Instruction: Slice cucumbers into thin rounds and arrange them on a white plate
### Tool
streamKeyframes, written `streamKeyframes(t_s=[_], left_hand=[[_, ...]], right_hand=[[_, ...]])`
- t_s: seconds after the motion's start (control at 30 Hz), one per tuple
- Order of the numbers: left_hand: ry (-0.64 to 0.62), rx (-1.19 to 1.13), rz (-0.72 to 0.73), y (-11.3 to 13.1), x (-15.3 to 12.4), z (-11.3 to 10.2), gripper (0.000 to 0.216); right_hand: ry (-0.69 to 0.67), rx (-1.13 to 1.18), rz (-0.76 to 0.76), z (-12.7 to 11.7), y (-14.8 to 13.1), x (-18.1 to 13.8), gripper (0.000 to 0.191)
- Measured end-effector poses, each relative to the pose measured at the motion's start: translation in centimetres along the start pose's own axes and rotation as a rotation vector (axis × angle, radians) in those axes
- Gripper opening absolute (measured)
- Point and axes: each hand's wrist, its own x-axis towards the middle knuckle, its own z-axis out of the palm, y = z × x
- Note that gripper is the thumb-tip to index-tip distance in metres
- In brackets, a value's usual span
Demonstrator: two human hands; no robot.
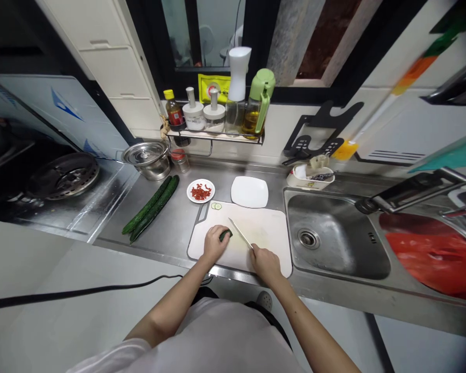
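You stand at a steel bench (174,228), both hands at work over a pale cutting board (275,223) beside the sink (341,233). Your left hand (216,241) is closed over a short dark-green cucumber piece (225,235), its fingers curled around it near the middle of the board. Your right hand (266,263) is clamped on the handle of a knife (240,232), whose blade slants away and to the left, just right of the piece, with a strip of board showing between the two. Your hands are apart from each other.

Thin cucumber slices (216,206) lie at the board's far left corner. Just beyond them, a small round plate (189,190) holds chopped red pieces (201,192), and a white squarish plate (250,191) sits behind the board's far edge. To your left, two whole cucumbers (151,210) lie side by side at a slant, near a lidded metal pot (158,170) and a red-topped jar (180,160). Above, a wall shelf (213,135) carries bottles and seasoning jars, among them a green-topped oil bottle (260,103).
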Motion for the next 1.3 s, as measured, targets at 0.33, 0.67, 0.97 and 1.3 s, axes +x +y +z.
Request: streamKeyframes(t_s=[0.33,0.67,0.97,1.3], left_hand=[[0.178,-0.039,-0.16,-0.2,1.7,-1.7,0.02],[-0.151,0.097,0.029,2.3,4.0,-3.2,0.024],[-0.332,0.166,0.089,4.2,3.7,-2.8,0.02],[-0.349,0.134,0.081,4.8,4.0,-1.7,0.011]], right_hand=[[0.126,-0.05,0.034,-0.5,0.8,-0.5,0.033],[0.242,-0.043,0.005,-0.1,1.7,-0.8,0.044],[0.27,-0.052,-0.034,-0.2,1.6,-1.0,0.043],[0.285,-0.052,-0.051,0.1,1.9,-0.8,0.043]])
